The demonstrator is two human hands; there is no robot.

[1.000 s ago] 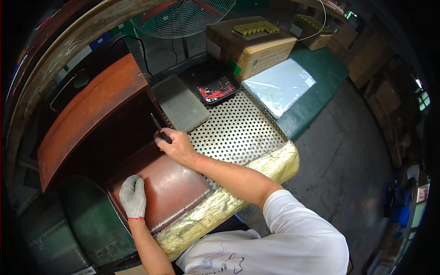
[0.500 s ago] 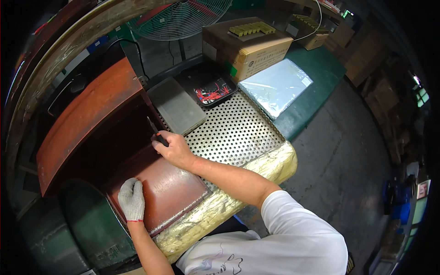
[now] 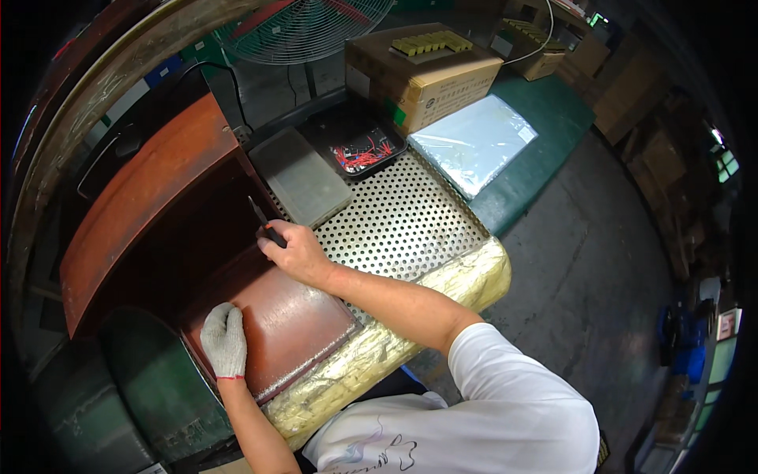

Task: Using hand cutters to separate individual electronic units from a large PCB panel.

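Observation:
My left hand (image 3: 224,340), in a white knit glove, lies flat on a reddish-brown plate (image 3: 292,324) that slopes out of a dark opening under a curved rust-coloured hood (image 3: 142,197). My bare right hand (image 3: 296,251) is closed around a thin dark tool (image 3: 261,220) with its tip pointing up into the opening, at the plate's far edge. The tool's lower part is hidden in my fist.
A perforated metal sheet (image 3: 403,225) covers the bench, its front edge padded with yellow wrapped foam (image 3: 410,324). Behind it sit a grey block (image 3: 302,178), a black tray of red wires (image 3: 359,150), a cardboard box (image 3: 422,71), a plastic-wrapped pack (image 3: 474,142) and a fan (image 3: 308,28).
Both hands keep their places on the plate and tool; only the view shifts slightly.

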